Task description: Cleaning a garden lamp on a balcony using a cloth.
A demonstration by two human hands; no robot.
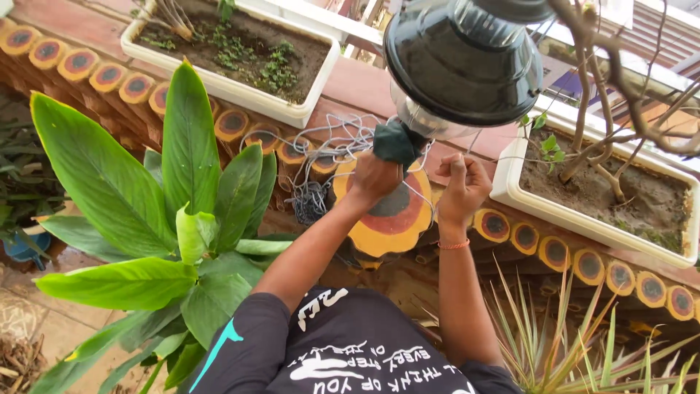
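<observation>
Dark green cloth (396,142), bunched at centre under the black lantern (463,62), gripped in the closed left hand (373,177). At 3 o'clock of it, right hand (461,182) fisted round thin grey cord (332,142). White planters (240,91) at 11 and 3 o'clock. Broad-leafed plant (146,219) at 9 o'clock. Lantern top cut off.

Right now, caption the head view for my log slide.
Left hand presses a dark green cloth to a hanging black lamp; right hand pinches a thin cord.
</observation>
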